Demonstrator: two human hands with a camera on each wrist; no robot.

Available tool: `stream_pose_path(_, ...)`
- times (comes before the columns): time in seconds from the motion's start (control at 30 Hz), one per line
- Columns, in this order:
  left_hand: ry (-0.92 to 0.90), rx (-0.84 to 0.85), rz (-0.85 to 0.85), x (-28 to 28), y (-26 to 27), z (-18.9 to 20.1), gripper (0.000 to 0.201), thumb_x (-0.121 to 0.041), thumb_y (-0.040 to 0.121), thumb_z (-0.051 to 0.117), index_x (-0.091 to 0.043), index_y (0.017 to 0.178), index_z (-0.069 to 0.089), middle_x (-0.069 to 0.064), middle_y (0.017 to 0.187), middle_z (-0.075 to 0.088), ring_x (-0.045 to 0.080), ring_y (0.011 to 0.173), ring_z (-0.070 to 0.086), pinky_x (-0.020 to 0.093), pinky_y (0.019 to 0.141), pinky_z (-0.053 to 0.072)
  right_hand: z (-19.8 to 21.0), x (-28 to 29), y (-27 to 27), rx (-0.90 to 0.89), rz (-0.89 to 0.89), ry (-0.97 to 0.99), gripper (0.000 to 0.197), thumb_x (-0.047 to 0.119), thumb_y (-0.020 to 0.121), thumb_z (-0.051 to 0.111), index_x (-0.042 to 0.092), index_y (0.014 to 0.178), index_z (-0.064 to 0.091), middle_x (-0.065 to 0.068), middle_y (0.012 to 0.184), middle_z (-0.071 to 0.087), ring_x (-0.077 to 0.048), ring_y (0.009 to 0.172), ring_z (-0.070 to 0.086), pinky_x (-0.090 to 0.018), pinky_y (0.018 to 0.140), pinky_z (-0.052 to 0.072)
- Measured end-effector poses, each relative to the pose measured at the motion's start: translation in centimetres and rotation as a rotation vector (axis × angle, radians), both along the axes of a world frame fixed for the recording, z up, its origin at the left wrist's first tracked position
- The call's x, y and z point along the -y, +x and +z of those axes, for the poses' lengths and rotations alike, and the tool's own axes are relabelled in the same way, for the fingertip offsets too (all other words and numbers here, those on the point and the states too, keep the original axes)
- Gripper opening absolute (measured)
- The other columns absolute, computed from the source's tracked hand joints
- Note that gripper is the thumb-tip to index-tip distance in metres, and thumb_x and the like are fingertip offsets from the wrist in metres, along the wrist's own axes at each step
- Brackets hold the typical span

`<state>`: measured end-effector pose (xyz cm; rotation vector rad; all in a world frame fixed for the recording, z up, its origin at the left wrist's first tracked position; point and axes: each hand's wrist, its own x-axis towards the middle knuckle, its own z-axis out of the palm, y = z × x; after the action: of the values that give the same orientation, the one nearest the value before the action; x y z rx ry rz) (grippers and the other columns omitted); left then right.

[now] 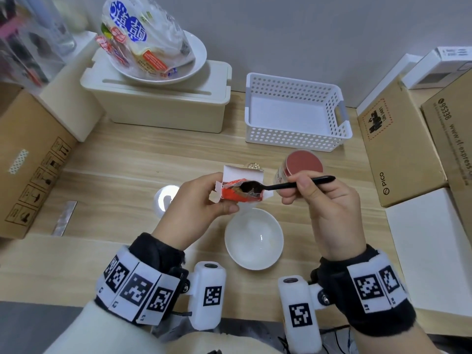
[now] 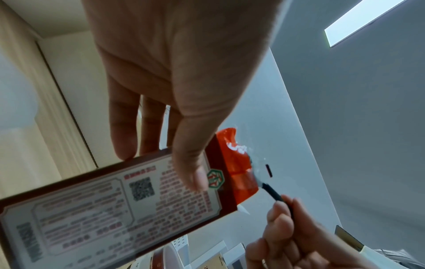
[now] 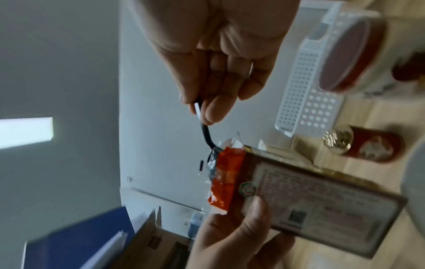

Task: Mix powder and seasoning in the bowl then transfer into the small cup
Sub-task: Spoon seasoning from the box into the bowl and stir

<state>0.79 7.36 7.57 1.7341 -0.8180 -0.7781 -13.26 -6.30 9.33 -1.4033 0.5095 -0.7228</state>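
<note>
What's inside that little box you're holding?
An orange foil packet sticks out of the box, with the black spoon dipped in. The powder inside is hidden.

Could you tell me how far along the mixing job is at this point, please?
Early stage. Done: the box is open, its orange inner bag exposed. In hand: the left hand holds the box while the right hand dips a black spoon into the bag. Left: the white bowl looks empty, so scooping, seasoning, mixing and the transfer to the small cup remain.
</note>
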Motion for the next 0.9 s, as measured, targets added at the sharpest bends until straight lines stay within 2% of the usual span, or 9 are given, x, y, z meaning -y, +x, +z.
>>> stream_pose_path(0.07, -0.001, -0.001, -0.002, 0.1, 0.0, 0.1, 0.036, 0.001, 0.074, 0.071, -0.034, 0.077, 0.063, -0.020, 0.069, 0.067, -0.006, 0.064, 0.060, 0.004, 0.054, 0.041, -0.5, 0.2, 0.1, 0.038, -0.025, 0.128, 0.016, 0.029, 0.071, 0.065, 0.016, 0.072, 0.073, -0.003, 0.062, 0.070, -0.015, 0.056, 0.062, -0.022, 0.062, 0.051)
stream_pose_path(0.17, 0.006, 0.005, 0.018, 0.4, 0.1, 0.0, 0.031, -0.001, 0.075, 0.071, -0.031, 0.078, 0.064, -0.007, 0.080, 0.069, -0.001, 0.070, 0.061, 0.009, 0.058, 0.046, -1.1, 0.3, -0.1, 0.065, -0.064, 0.182, 0.019, 0.032, 0.067, 0.067, 0.014, 0.073, 0.072, -0.003, 0.062, 0.069, -0.017, 0.057, 0.061, -0.024, 0.062, 0.052)
stream_pose_path(0.23, 0.032, 0.026, 0.028, 0.6, 0.2, -0.3, 0.027, -0.005, 0.074, 0.072, -0.031, 0.077, 0.065, -0.010, 0.081, 0.069, 0.000, 0.074, 0.061, 0.019, 0.065, 0.049, -1.0, 0.4, -0.1, 0.060, -0.097, 0.199, 0.018, 0.031, 0.066, 0.067, 0.014, 0.071, 0.072, -0.004, 0.060, 0.069, -0.016, 0.055, 0.061, -0.024, 0.061, 0.052)
stream_pose_path(0.3, 0.071, 0.049, 0.029, 0.8, 0.2, -0.4, 0.022, -0.009, 0.073, 0.073, -0.029, 0.077, 0.065, -0.014, 0.078, 0.066, -0.003, 0.072, 0.058, 0.021, 0.066, 0.045, -1.0, 0.5, 0.0, 0.050, -0.133, 0.236, 0.017, 0.030, 0.065, 0.066, 0.014, 0.069, 0.072, -0.004, 0.058, 0.067, -0.015, 0.053, 0.060, -0.024, 0.060, 0.053)
stream_pose_path(0.37, 0.102, 0.054, 0.017, 1.2, 0.4, -0.4, 0.016, -0.010, 0.073, 0.074, -0.021, 0.082, 0.066, -0.010, 0.082, 0.067, 0.005, 0.082, 0.059, 0.024, 0.069, 0.044, -0.9, 0.7, 0.2, 0.057, -0.151, 0.260, 0.016, 0.029, 0.064, 0.066, 0.014, 0.067, 0.072, -0.003, 0.057, 0.067, -0.015, 0.052, 0.059, -0.024, 0.060, 0.053)
stream_pose_path(0.47, 0.150, 0.048, -0.029, 1.4, 1.0, -0.4, 0.018, -0.011, 0.072, 0.075, -0.010, 0.087, 0.065, 0.007, 0.092, 0.070, 0.019, 0.094, 0.061, 0.031, 0.078, 0.046, -0.8, 0.9, 0.2, 0.097, -0.131, 0.251, 0.016, 0.028, 0.067, 0.064, 0.014, 0.070, 0.070, -0.003, 0.059, 0.067, -0.015, 0.053, 0.060, -0.022, 0.059, 0.051)
stream_pose_path(0.63, 0.170, 0.071, -0.094, 1.6, 1.7, 0.3, 0.023, -0.008, 0.073, 0.074, -0.026, 0.074, 0.060, 0.007, 0.095, 0.069, 0.026, 0.098, 0.060, 0.040, 0.087, 0.045, -0.9, 1.3, 0.0, 0.104, -0.121, 0.223, 0.016, 0.029, 0.068, 0.064, 0.015, 0.071, 0.071, -0.003, 0.060, 0.068, -0.016, 0.054, 0.060, -0.022, 0.060, 0.051)
stream_pose_path(0.73, 0.188, 0.098, -0.122, 1.7, 2.0, 0.7, 0.030, -0.008, 0.073, 0.075, -0.032, 0.069, 0.057, 0.007, 0.097, 0.070, 0.027, 0.099, 0.059, 0.039, 0.090, 0.045, -1.1, 1.7, -0.2, 0.111, -0.133, 0.214, 0.016, 0.029, 0.068, 0.064, 0.015, 0.071, 0.071, -0.003, 0.061, 0.069, -0.015, 0.054, 0.060, -0.022, 0.060, 0.051)
stream_pose_path(0.9, 0.199, 0.101, -0.151, 1.8, 2.4, 0.8, 0.034, -0.004, 0.073, 0.074, -0.035, 0.070, 0.059, -0.001, 0.088, 0.068, 0.025, 0.096, 0.059, 0.035, 0.086, 0.045, -1.2, 2.4, -0.4, 0.143, -0.140, 0.268, 0.020, 0.027, 0.067, 0.064, 0.009, 0.075, 0.068, -0.004, 0.061, 0.069, -0.014, 0.052, 0.060, -0.021, 0.058, 0.051)
